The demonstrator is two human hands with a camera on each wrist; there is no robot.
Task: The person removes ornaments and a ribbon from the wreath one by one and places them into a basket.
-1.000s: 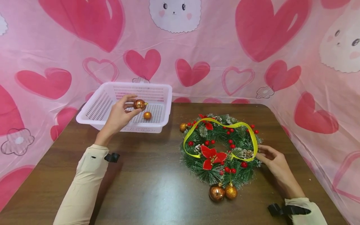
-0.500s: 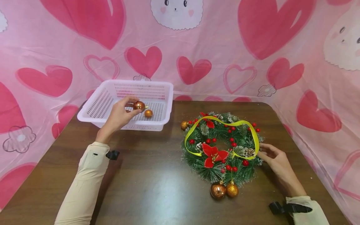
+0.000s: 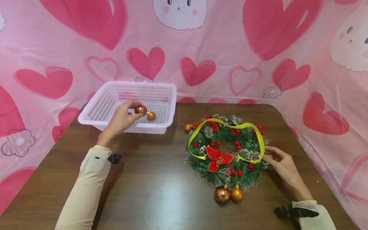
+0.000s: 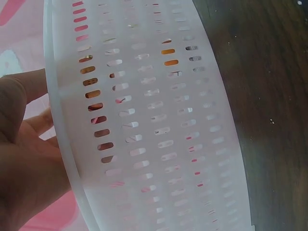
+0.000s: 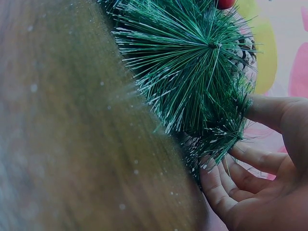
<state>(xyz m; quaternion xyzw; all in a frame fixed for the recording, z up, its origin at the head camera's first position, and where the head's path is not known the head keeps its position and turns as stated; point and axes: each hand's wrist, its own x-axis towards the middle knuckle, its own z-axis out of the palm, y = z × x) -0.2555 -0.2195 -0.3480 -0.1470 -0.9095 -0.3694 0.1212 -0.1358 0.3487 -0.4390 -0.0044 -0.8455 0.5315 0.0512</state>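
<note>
Basket (image 3: 172, 108) stands on the table (image 3: 161, 166), a small ball (image 3: 151, 116) on its floor. Left hand (image 3: 122, 116) pinches a copper ball (image 3: 141, 110), inside the basket, just beside the small ball. Wreath (image 3: 201, 169) lies to the basket's right, yellow ribbon (image 3: 261, 143) on top, two balls (image 3: 222, 195) at its near edge. Right hand (image 3: 284, 167) touches the wreath's side farthest from the basket; whether it clasps cannot be told.
</note>
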